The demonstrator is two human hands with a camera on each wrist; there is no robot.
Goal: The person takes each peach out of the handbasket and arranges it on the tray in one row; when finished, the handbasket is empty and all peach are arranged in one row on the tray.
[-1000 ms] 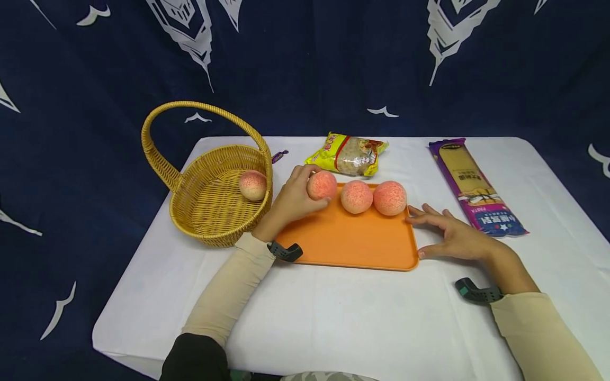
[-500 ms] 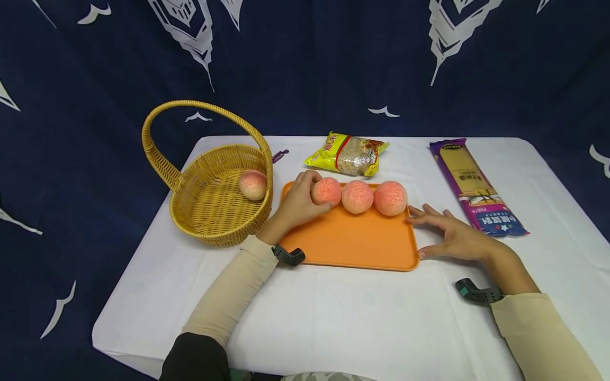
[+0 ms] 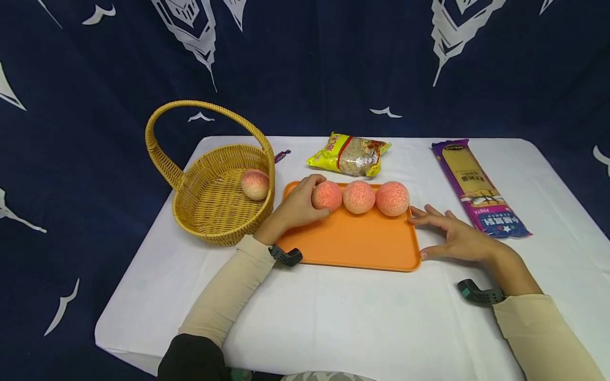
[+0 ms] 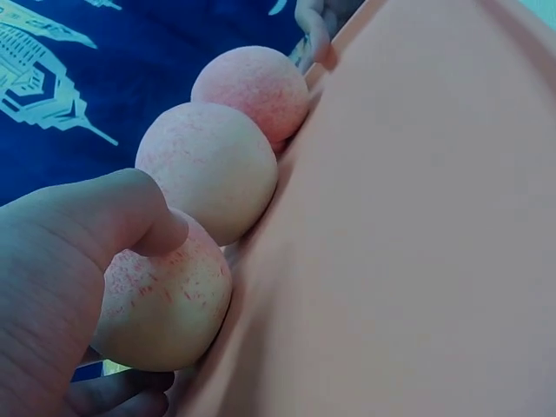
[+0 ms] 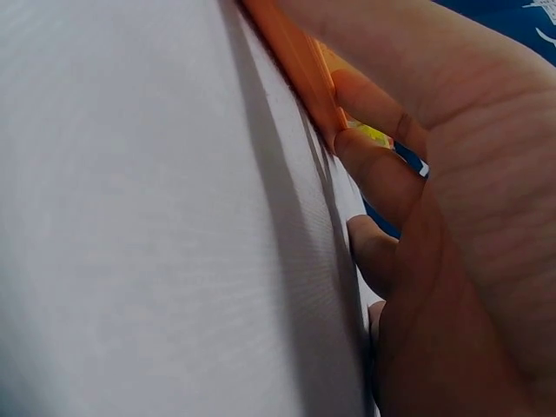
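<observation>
Four peaches in view, three on tray, one in basket. Largest to smallest as follows.

Table: white cloth cover, dark patterned backdrop behind.

Wicker basket: at 9 o'clock of tray, on table, handle upright. Holds one basket peach against right inner wall.

Orange tray: at table centre, flat.

Pasta packet: purple, lying lengthwise at 3 o'clock of tray, well apart from it.

Snack bag: yellow, at 12 o'clock of tray, just beyond far rim.

Left hand: over tray's far left corner, fingers curled round left peach, thumb pressed on top per left wrist view. Fruit seated on tray surface.

Right hand: flat on table at 3 o'clock of tray, fingers straight and slightly spread, tips touching tray's right rim. Nothing gripped.

Middle peach: touching left peach, also seen close in left wrist view.

Right peach: touching middle peach, near tray's far right corner. All three in one row along far rim.

Small purple wrapper: on table at 1 o'clock of basket, contents not legible.
</observation>
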